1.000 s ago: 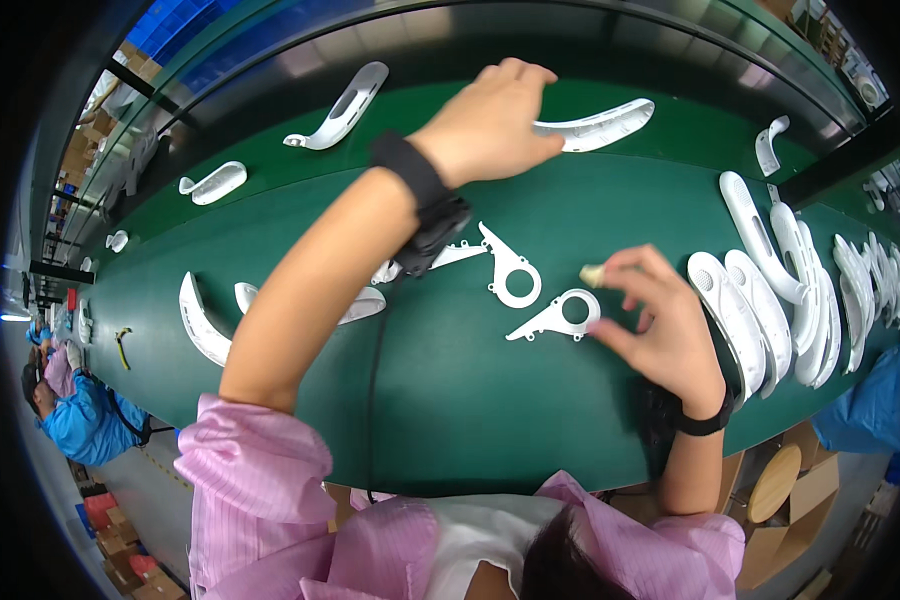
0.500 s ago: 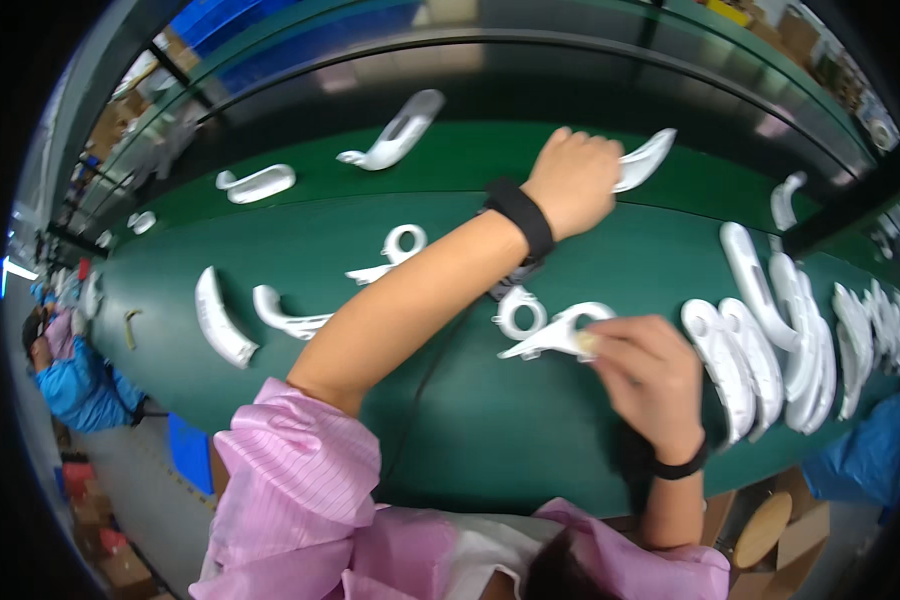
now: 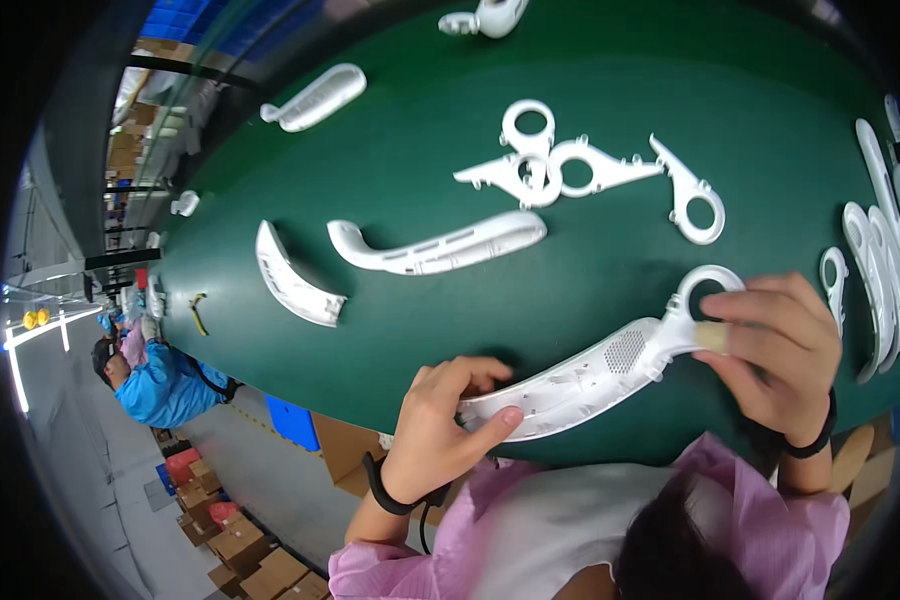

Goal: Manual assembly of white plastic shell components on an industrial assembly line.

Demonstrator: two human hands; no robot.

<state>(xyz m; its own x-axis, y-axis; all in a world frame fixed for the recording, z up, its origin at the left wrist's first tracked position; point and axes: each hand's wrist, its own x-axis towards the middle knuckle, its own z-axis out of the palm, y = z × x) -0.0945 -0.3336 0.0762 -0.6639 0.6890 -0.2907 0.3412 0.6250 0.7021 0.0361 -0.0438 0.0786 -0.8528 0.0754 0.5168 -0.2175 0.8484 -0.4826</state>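
Head view: gripping long white shell (image 3: 570,392) by its left end in left hand (image 3: 440,428), with fingers closed on the edge. Pinching white ring piece (image 3: 673,335) with right hand (image 3: 785,355) at the shell's right end, over green table (image 3: 420,330). Cannot tell whether joined or merely touching. Beyond, on tabletop: loose rings (image 3: 610,172), curved shell (image 3: 450,252).

Left hand (image 3: 440,425) grips one end of curved white shell (image 3: 570,393), right hand (image 3: 782,350) holds white ring piece (image 3: 676,325) at its perforated end, loose ring parts (image 3: 610,172) beyond on green worktop (image 3: 440,325).
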